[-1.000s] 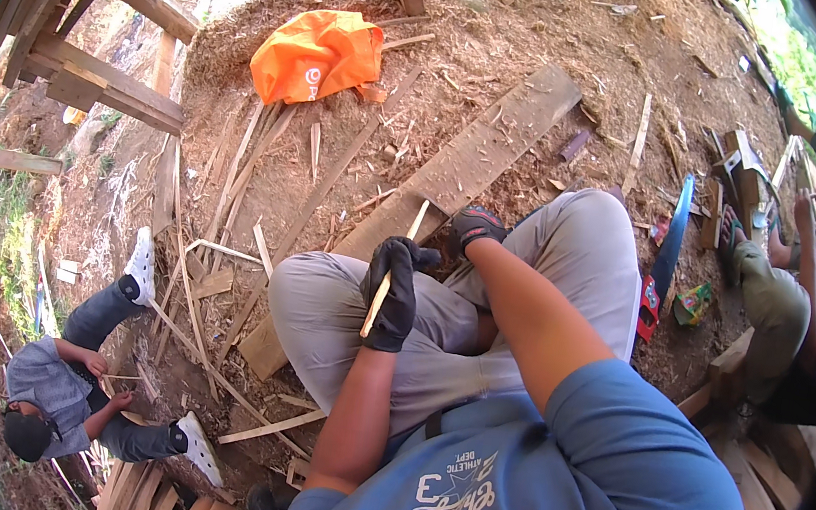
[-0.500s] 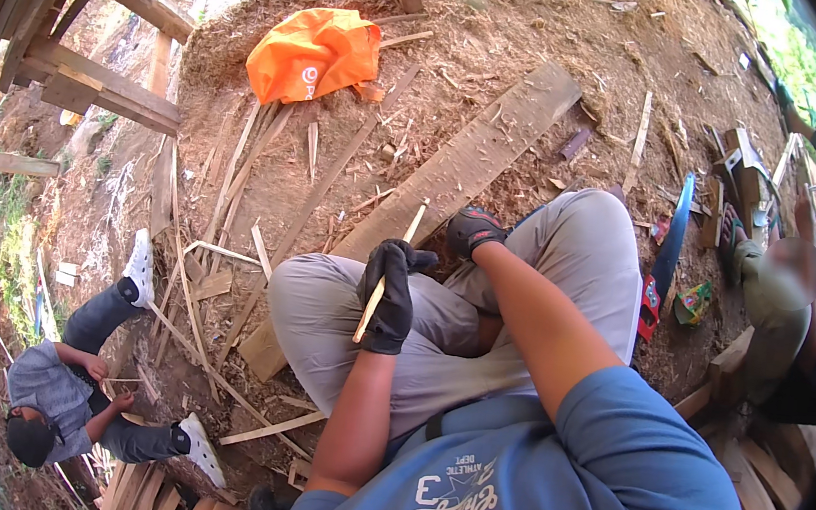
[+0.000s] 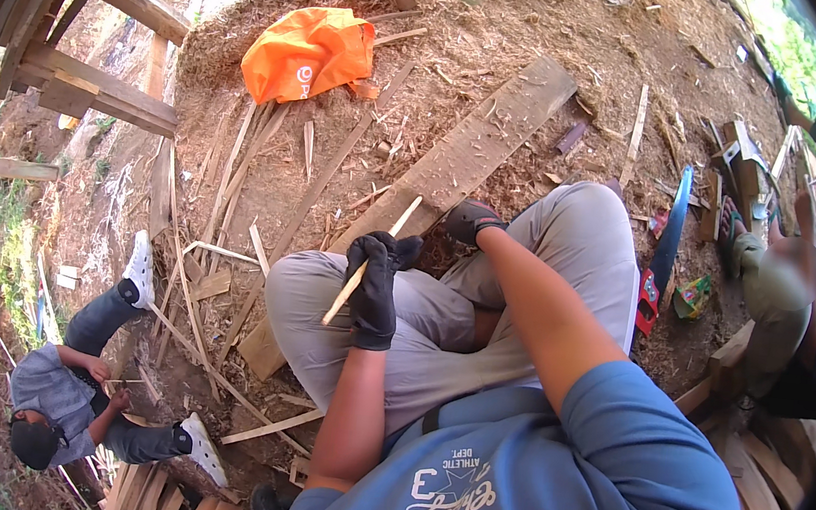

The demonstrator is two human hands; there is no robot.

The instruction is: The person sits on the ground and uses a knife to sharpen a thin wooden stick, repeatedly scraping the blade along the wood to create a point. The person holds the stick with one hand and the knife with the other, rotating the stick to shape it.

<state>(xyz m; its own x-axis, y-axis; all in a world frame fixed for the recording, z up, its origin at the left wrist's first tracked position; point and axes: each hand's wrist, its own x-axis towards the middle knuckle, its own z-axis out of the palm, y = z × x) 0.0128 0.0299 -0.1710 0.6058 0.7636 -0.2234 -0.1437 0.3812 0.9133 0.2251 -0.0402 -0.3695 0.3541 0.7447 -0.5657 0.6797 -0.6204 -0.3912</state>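
Note:
My left hand, in a black glove, is closed around a thin, pale wooden stick. The stick slants up and to the right, its tip over a wide wooden plank. My right hand, also gloved, is curled near the plank's edge, beside my raised right knee. Its fingers point away, so whatever it grips is hidden. The two hands are apart, and the right one does not touch the stick. Wood shavings lie scattered on the plank, which runs diagonally beyond my crossed legs.
An orange bag lies beyond the plank. On my right is a saw with a dark blue blade and red handle. One person sits at the left, another at the right. Wood strips litter the ground.
My left hand has turned and shifted slightly left, tilting the stick further over with its lower end swung left. My right hand has moved only slightly.

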